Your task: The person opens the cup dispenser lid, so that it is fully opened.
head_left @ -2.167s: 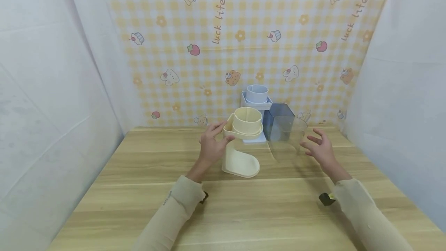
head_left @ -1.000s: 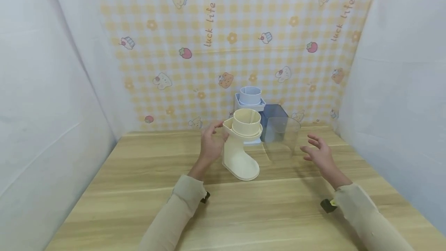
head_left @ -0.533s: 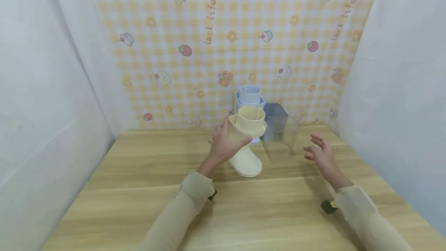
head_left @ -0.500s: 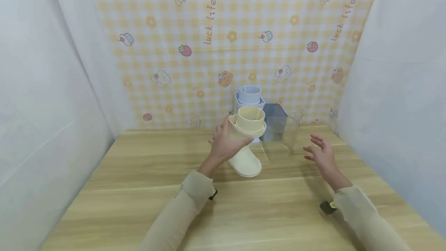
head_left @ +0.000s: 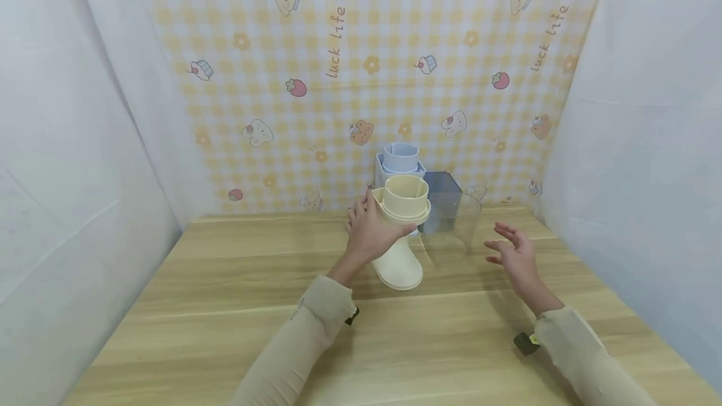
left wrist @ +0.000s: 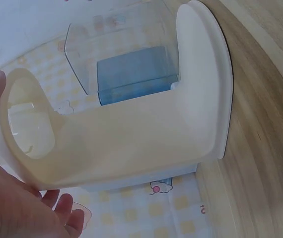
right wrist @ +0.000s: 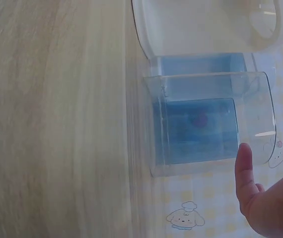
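Note:
A cream plastic stand (head_left: 399,267), with a round open collar on top and a flat rounded foot, stands upright on the table. My left hand (head_left: 368,234) holds its upper part from the left, the thumb across the front below the collar. In the left wrist view, curled fingers (left wrist: 64,208) show beside the stand's top end. To the right is a clear, colourless plastic container (head_left: 451,244). My right hand (head_left: 516,259) hovers just right of that container, fingers spread and slightly bent, holding nothing. In the right wrist view a finger (right wrist: 244,161) appears near the container's rim; contact is unclear.
Behind the cream stand is a similar pale blue stand (head_left: 402,156), partly hidden. A see-through dark blue box (head_left: 442,185) sits beside it, behind the clear container. A checked cloth (head_left: 316,105) hangs at the back of the wooden table (head_left: 237,306).
My left hand has moved right and round the cream stand's upper part, its thumb now across the front. The stand has turned slightly. My right hand stays beside the clear container.

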Available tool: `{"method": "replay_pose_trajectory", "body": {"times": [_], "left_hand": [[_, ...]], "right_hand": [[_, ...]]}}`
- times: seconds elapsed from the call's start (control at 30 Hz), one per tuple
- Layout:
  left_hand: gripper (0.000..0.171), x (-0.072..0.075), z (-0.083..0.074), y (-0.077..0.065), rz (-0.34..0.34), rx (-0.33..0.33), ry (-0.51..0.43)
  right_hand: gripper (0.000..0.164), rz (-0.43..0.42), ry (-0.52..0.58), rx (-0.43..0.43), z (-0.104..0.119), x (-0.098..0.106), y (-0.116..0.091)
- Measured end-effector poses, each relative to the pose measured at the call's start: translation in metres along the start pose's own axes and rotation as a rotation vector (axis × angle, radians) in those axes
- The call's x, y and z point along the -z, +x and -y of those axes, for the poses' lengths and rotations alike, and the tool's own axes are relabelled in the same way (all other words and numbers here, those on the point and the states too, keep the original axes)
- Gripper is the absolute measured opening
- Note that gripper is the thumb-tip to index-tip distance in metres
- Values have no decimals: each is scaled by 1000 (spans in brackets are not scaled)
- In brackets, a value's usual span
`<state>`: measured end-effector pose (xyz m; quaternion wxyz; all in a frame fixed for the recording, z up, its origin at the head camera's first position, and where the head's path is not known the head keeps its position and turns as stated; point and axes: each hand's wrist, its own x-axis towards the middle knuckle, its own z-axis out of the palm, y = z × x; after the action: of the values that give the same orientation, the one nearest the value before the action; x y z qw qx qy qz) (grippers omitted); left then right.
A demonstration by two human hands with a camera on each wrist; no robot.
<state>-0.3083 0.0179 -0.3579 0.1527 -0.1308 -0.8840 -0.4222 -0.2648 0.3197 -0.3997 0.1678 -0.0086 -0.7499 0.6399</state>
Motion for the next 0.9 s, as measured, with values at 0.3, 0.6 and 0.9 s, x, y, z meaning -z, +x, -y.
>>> {"method": "replay_pose_trajectory", "body": {"times": [0.3,0.6,0.9], "left_hand": [[118,0,4,2,9,-32,5],[101,-1,-3,11,59,-56,36],[98,-3,-8,15,100,-82,72]], "right_hand": [[45,50,-99,68,-1,-8,-4],[48,110,-140,89,9,-6,1],[49,145,-127,75,12,-11,-2]]}}
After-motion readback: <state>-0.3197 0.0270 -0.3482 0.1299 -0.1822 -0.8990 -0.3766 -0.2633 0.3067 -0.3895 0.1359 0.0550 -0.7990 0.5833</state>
